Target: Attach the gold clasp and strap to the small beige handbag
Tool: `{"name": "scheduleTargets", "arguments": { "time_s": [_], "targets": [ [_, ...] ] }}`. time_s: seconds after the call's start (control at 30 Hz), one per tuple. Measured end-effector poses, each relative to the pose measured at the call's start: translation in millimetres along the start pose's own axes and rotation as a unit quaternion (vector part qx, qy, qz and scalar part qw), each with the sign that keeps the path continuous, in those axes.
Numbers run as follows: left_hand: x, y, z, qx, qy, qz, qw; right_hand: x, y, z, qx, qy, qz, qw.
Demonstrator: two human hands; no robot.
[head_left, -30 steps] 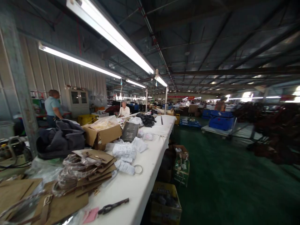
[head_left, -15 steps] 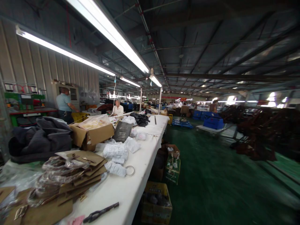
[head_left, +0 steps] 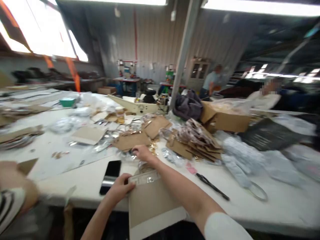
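Observation:
My left hand (head_left: pixel 123 187) pinches the upper left corner of a flat beige panel (head_left: pixel 155 200), thumb on its face. The panel tilts at the table's front edge, with a pale strip along its bottom and a small metal fitting near its top. Beyond it, my right hand (head_left: pixel 143 153) reaches across to brown panels (head_left: pixel 132 140) with plastic wrapping, its fingers curled in beside a small dark thing too blurred to name. Small gold-coloured metal pieces (head_left: pixel 153 148) lie just right of that hand. A black phone (head_left: pixel 112 168) rests left of the beige panel.
A dark hand tool (head_left: pixel 212 186) and a metal ring (head_left: pixel 258 191) lie on the right of the white table (head_left: pixel 280 210). Wrapped brown pieces (head_left: pixel 197 140) and a cardboard box (head_left: pixel 232 121) stand behind. Another person's arm (head_left: pixel 17 186) shows at left; two people are farther back.
My view has swung left and down from the aisle to the tabletop. Both hands and the beige panel now show; neither hand was in view before.

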State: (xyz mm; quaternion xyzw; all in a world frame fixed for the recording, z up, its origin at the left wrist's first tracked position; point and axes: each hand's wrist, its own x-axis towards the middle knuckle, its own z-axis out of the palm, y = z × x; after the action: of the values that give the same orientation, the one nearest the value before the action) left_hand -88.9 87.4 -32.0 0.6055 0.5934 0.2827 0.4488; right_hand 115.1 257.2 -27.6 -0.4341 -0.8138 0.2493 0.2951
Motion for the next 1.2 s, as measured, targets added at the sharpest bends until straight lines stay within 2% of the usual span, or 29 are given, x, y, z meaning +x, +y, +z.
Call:
{"name": "scheduleTargets", "arguments": {
  "time_s": [0.03, 0.07, 0.13, 0.33, 0.83, 1.2],
  "targets": [
    [-11, -10, -9.2, -0.013, 0.004, -0.011, 1.000, 10, -10, 23, 0.017, -0.015, -0.006, 1.000],
    [-18, -16, -13.4, -0.029, 0.007, -0.015, 0.999, 14, -17, 38, 0.030, -0.023, -0.007, 0.999],
    [-23, -18, -12.5, -0.057, 0.018, -0.014, 0.998, 15, -20, 46, 0.045, -0.022, -0.001, 0.999],
    [-22, -16, -2.4, -0.104, 0.016, -0.021, 0.994, 7, -13, 30, 0.079, -0.013, 0.020, 0.997],
    [-24, -21, -4.2, -0.112, 0.019, -0.005, 0.994, 10, -5, 38, 0.175, -0.031, 0.098, 0.979],
    [-23, -23, -3.6, -0.094, 0.028, 0.005, 0.995, 7, -11, 36, 0.151, -0.025, 0.071, 0.986]
  ]
}}
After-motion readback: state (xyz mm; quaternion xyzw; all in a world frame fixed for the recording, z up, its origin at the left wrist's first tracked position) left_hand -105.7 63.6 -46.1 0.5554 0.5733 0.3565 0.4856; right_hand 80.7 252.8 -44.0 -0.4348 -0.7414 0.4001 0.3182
